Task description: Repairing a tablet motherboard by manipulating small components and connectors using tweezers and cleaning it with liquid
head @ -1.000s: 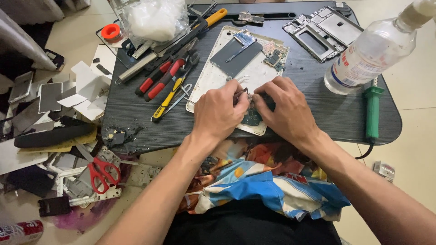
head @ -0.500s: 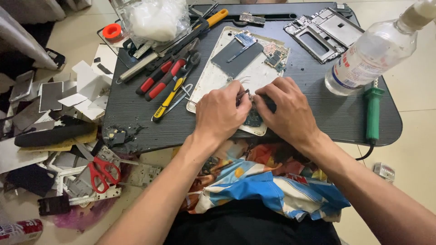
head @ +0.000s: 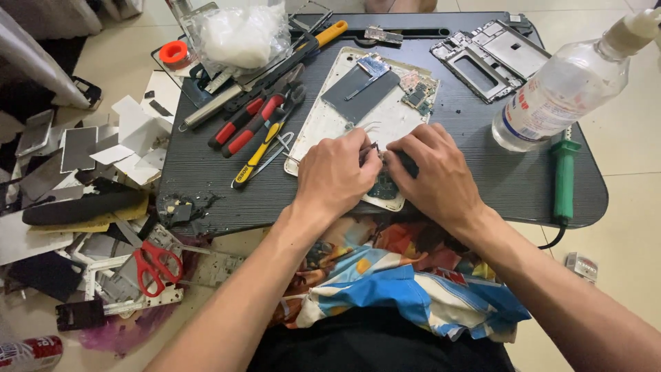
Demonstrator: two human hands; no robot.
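Note:
An opened white tablet back shell (head: 323, 120) lies on a small black lap table (head: 206, 179), with a grey metal plate (head: 361, 93) and small circuit boards (head: 418, 91) inside it. My left hand (head: 334, 176) and my right hand (head: 434, 176) meet over the shell's near right corner. The fingers of both pinch at a small dark circuit part (head: 383, 186) there. A thin metal tool tip shows between the fingertips; which hand holds it I cannot tell.
Red-handled pliers (head: 251, 124) and a yellow-black tool (head: 258, 155) lie left of the shell. A clear plastic bottle (head: 558, 89), a green soldering iron (head: 564, 179), phone frames (head: 492, 58) and a plastic bag (head: 241, 34) crowd the table. Red scissors (head: 155, 265) and scrap parts litter the floor.
Both hands stay over the shell's near corner; the fingers have shifted slightly on the small part. Nothing else on the table has moved.

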